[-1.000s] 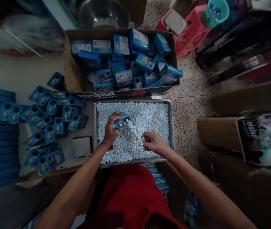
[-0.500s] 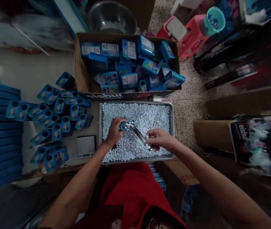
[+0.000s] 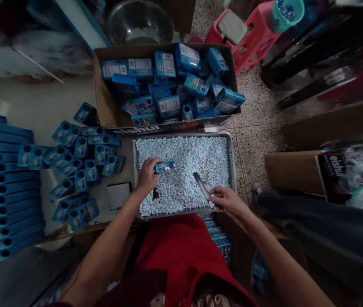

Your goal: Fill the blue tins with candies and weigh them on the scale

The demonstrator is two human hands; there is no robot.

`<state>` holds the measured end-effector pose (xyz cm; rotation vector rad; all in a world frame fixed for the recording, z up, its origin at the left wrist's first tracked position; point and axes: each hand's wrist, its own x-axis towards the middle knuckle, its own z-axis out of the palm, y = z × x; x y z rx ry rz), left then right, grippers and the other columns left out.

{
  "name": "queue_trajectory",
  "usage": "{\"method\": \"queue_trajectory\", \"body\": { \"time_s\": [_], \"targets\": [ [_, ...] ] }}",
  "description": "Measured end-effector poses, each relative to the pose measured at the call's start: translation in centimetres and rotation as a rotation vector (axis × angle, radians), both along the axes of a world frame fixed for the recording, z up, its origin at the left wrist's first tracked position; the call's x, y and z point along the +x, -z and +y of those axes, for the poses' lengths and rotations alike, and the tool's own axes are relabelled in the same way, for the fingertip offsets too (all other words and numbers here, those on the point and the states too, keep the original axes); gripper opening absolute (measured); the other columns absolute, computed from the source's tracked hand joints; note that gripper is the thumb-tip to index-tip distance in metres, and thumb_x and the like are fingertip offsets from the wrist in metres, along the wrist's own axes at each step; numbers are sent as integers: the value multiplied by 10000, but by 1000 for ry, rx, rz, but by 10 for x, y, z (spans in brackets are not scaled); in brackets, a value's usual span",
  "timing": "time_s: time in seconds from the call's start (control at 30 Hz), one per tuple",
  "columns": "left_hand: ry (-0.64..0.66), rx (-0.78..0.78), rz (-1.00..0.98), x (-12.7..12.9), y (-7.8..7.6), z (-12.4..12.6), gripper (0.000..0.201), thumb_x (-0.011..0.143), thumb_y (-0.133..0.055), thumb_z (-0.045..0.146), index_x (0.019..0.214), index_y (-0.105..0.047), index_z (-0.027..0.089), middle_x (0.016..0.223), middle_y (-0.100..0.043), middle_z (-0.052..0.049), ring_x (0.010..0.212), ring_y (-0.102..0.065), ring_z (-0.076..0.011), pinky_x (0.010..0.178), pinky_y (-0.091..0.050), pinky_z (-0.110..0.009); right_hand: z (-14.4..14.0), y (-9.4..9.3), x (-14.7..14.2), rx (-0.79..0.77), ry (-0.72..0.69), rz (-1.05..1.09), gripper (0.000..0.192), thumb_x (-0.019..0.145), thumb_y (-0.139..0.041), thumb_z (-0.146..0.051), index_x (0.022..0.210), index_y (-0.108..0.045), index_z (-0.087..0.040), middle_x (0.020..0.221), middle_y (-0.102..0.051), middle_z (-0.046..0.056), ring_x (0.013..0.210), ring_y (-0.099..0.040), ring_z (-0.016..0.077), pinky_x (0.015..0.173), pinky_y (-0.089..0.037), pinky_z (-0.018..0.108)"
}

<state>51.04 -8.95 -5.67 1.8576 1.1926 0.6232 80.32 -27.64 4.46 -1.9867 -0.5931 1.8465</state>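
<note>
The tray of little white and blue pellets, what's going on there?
A person works over a metal tray full of small white and blue pellets. The left hand holds a small blue box over the pellets; the right hand holds a metal scoop. A cardboard carton of blue boxes sits behind.

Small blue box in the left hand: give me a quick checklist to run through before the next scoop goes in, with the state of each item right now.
1. Left hand has a firm hold on the small blue box: ok, fingers wrap its near end.
2. Box mouth is accessible: ok, candies show at its open end.
3. Right hand holds the metal scoop: ok.
4. Scoop is loaded: not ok, its channel looks bare.
5. Scoop lined up with the box: not ok, it lies apart from the box, to its right.
6. Tray has candies to draw from: ok.
7. Box is full: cannot tell.
</note>
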Motion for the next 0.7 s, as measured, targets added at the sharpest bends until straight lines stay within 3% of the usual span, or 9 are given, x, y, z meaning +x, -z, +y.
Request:
{"method": "queue_trajectory", "body": {
  "time_s": [0.17,0.27,0.4,0.6,0.7],
  "targets": [
    [-112,-118,-93,5,13,-14,349,777,-724,189,1119,-678,235,1096,-693,-52,1058,-677,-244,980,-553,-412,-25,35,7,101,-92,-284,249,765,-639,-379,941,-647,-203,546,-578,-63,476,-585,147,507,-429,249],
    [-132,-125,-108,9,18,-20,338,770,-730,191,1101,-685,237,1094,-701,-51,1066,-682,-246,994,-555,-424,-24,42,10,110,-191,-459,198,754,-610,-303,920,-670,-214,564,-613,-50,501,-587,143,529,-392,243],
    [-230,-133,-138,7,20,-20,343,759,-750,213,1094,-678,236,1089,-702,-53,1048,-688,-246,983,-569,-432,-19,48,15,98,-206,-542,223,751,-596,-302,941,-675,-214,581,-642,-40,541,-625,158,558,-390,241],
    [-354,-111,-101,-26,-4,-41,349,807,-758,257,1131,-629,228,1037,-689,-47,950,-689,-223,915,-593,-418,-11,60,23,147,-143,-604,258,786,-566,-392,955,-644,-214,597,-661,-16,524,-635,181,563,-396,268],
    [-521,33,33,-60,-17,-59,353,818,-767,253,1145,-633,236,1072,-667,-73,1012,-661,-253,951,-572,-461,-10,67,29,192,-170,-650,288,806,-567,-449,965,-639,-220,612,-680,3,550,-648,204,570,-393,287]
  ]
}}
